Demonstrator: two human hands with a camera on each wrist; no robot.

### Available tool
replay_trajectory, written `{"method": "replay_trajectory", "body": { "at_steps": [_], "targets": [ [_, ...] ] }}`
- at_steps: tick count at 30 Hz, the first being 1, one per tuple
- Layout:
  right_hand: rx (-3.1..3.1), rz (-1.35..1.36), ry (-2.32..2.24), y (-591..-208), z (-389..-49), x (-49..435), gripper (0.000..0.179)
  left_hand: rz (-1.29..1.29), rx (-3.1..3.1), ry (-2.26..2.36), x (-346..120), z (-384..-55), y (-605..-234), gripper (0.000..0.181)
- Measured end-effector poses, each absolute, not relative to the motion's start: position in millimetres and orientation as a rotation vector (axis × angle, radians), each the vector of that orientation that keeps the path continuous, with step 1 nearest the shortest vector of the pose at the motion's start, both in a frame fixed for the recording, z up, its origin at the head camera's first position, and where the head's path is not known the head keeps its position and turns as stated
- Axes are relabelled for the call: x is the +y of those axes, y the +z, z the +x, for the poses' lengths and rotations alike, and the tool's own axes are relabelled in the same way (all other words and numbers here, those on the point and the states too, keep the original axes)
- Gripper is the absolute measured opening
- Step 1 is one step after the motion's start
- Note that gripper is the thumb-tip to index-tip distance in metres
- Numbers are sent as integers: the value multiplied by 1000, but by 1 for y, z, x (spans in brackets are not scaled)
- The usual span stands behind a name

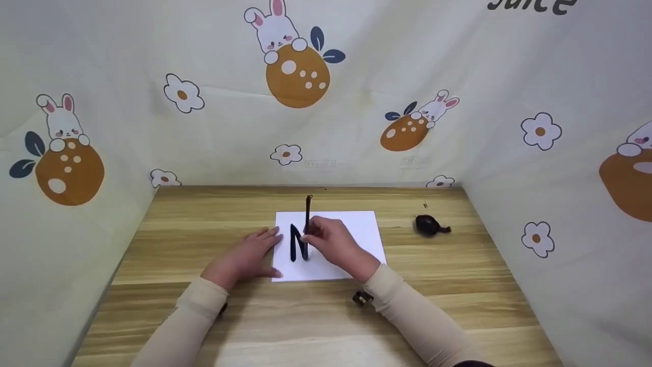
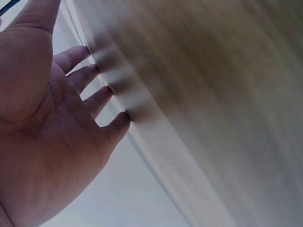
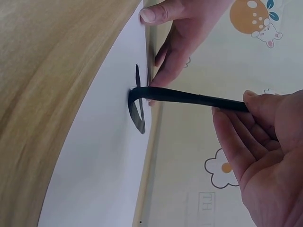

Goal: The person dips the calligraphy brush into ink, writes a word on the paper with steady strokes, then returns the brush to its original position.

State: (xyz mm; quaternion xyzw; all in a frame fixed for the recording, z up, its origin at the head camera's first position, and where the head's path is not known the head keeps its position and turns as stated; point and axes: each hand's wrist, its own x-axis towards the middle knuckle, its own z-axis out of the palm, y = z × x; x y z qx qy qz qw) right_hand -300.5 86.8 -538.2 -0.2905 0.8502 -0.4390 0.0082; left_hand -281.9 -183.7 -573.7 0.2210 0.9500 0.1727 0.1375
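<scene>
A white sheet of paper [image 1: 362, 232] lies on the wooden table. My right hand [image 1: 336, 244] pinches a black writing brush [image 1: 308, 206] between thumb and fingers, its shaft close to upright. In the right wrist view the brush's tip [image 3: 136, 93] touches the paper and bends against it. Black strokes [image 1: 293, 244] mark the sheet's left part: an upright bar and a slanting line beside it, partly behind the brush and fingers. My left hand [image 1: 249, 255] rests at the sheet's left edge, fingers spread and holding nothing; the left wrist view shows its fingertips [image 2: 124, 116] touching down.
A small black rounded object [image 1: 427, 225] with a short stub stands on the table [image 1: 438, 270] right of the paper. A tiny dark speck [image 1: 425, 205] lies behind it. Printed cloth walls [image 1: 229, 137] with rabbits and flowers enclose the back and both sides.
</scene>
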Motion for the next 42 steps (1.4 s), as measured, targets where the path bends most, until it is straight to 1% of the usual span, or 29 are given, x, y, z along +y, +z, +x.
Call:
{"method": "replay_trajectory", "body": {
  "at_steps": [11,31,42],
  "targets": [
    [2661,-873,-1408,-538,-302,87,6,654,2752,535,-184,-280,-574,105],
    [2589,-772,-1511,-534,-311,86,7,632,2753,495,-184,-282,-577,106],
    [2603,-791,-1525,-533,-315,84,8,679,2761,513,-185,-281,-572,106]
  ]
}}
